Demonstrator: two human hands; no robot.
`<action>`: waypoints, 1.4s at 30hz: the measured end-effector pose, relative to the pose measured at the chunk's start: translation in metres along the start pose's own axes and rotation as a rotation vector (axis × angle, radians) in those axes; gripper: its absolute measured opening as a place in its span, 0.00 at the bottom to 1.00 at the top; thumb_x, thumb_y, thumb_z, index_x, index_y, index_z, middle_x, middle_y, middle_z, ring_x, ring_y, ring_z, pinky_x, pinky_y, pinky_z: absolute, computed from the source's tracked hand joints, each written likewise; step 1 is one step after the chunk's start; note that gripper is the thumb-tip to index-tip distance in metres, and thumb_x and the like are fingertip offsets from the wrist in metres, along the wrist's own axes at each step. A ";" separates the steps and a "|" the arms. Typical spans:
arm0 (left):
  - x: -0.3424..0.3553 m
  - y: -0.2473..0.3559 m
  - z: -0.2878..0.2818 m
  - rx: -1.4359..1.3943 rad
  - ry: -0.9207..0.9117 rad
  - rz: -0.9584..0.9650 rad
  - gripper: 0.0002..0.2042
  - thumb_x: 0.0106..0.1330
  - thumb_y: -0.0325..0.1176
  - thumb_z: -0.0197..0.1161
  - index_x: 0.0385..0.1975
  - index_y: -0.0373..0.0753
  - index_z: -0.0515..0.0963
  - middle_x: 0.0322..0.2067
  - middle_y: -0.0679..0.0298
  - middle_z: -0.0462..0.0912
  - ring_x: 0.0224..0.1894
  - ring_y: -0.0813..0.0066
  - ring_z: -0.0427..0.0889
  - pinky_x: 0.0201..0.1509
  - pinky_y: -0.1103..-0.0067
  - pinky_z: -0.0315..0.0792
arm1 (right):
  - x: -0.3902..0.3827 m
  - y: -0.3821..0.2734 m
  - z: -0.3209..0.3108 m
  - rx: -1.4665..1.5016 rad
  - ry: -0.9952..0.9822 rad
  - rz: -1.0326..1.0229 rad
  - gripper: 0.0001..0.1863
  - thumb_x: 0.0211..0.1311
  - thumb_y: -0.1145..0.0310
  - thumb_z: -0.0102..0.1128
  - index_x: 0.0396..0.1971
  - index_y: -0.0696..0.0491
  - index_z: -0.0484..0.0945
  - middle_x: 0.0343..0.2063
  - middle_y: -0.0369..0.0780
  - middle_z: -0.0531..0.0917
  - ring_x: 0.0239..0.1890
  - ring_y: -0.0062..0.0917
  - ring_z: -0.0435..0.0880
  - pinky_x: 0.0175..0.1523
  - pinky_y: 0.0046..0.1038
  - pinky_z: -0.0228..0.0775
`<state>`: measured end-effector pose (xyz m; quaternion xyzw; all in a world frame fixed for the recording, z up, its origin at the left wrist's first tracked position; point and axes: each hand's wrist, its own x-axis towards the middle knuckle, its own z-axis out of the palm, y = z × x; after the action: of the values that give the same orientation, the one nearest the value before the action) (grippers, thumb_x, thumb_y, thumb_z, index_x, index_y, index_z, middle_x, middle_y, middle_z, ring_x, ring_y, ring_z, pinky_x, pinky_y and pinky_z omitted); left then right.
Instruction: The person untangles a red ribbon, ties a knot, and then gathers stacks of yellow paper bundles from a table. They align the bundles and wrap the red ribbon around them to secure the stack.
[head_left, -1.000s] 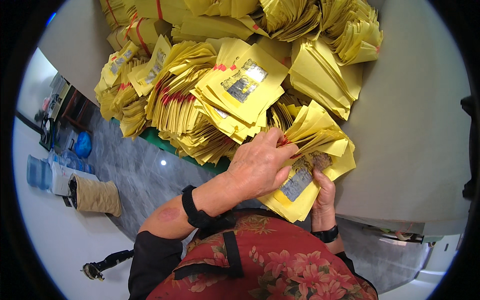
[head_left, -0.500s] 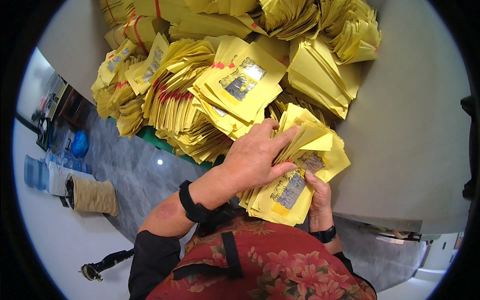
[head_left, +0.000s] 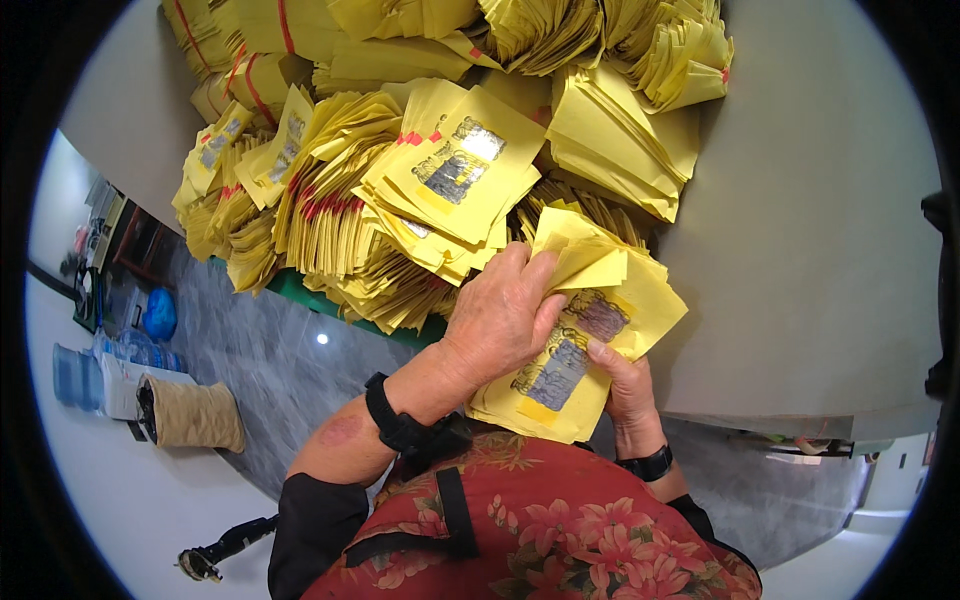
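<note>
A stack of yellow joss paper (head_left: 560,395), printed with dark patterns and silver foil patches, is held tilted close to my body. My right hand (head_left: 628,388) grips its right edge, thumb on top and the fingers hidden underneath. My left hand (head_left: 505,310) is closed on the upper left part of the stack, where top sheets (head_left: 585,255) are bent up and folded over. Just beyond my left hand lies a fanned pile of similar joss paper (head_left: 470,170), with red marks along its edges.
More yellow paper bundles (head_left: 400,60) are heaped at the back, some tied with red string. A green surface (head_left: 310,295) shows under the pile. A pale wall-like panel (head_left: 800,250) rises on the right. At left are a tan cylindrical bag (head_left: 195,412) and blue water bottles (head_left: 78,375).
My left hand has closed more tightly, its fingers bending the top sheets further over. My right thumb has shifted slightly on the stack. The view has moved a little.
</note>
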<state>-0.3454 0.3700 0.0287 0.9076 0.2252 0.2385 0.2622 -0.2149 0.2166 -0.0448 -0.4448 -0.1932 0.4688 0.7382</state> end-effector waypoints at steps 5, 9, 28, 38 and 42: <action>0.001 -0.004 0.008 -0.121 0.080 -0.008 0.19 0.58 0.32 0.66 0.47 0.37 0.69 0.37 0.50 0.72 0.41 0.48 0.76 0.44 0.61 0.73 | 0.000 0.000 0.002 0.030 0.024 0.006 0.29 0.61 0.69 0.65 0.61 0.55 0.67 0.53 0.38 0.77 0.53 0.25 0.77 0.59 0.29 0.70; 0.003 -0.006 0.011 -0.083 0.181 -0.018 0.22 0.57 0.33 0.67 0.50 0.38 0.68 0.38 0.49 0.74 0.40 0.47 0.78 0.42 0.61 0.75 | 0.001 0.002 0.006 0.036 0.013 -0.015 0.27 0.63 0.70 0.63 0.62 0.55 0.67 0.53 0.38 0.77 0.53 0.25 0.77 0.58 0.29 0.70; 0.017 -0.025 0.006 -0.581 0.046 -0.184 0.24 0.67 0.33 0.63 0.61 0.37 0.67 0.41 0.64 0.77 0.37 0.80 0.77 0.42 0.82 0.74 | 0.004 0.005 0.004 0.171 -0.005 0.052 0.23 0.67 0.68 0.59 0.59 0.56 0.68 0.50 0.40 0.79 0.48 0.27 0.81 0.53 0.30 0.78; -0.002 -0.034 -0.018 -0.812 -0.394 -0.456 0.46 0.62 0.47 0.69 0.71 0.33 0.47 0.58 0.46 0.71 0.56 0.66 0.75 0.61 0.74 0.69 | 0.006 0.001 0.000 0.235 0.034 0.015 0.23 0.67 0.70 0.59 0.60 0.56 0.68 0.49 0.40 0.80 0.49 0.28 0.81 0.55 0.32 0.76; -0.003 -0.022 0.001 -1.013 -0.393 -0.244 0.55 0.53 0.44 0.78 0.71 0.29 0.43 0.62 0.46 0.68 0.63 0.66 0.70 0.67 0.75 0.64 | 0.005 0.001 0.003 0.073 0.028 0.004 0.25 0.64 0.70 0.63 0.60 0.56 0.68 0.50 0.39 0.79 0.50 0.27 0.80 0.55 0.30 0.75</action>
<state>-0.3537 0.3842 0.0140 0.6628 0.1329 0.1111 0.7285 -0.2156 0.2228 -0.0447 -0.4244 -0.1647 0.4706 0.7558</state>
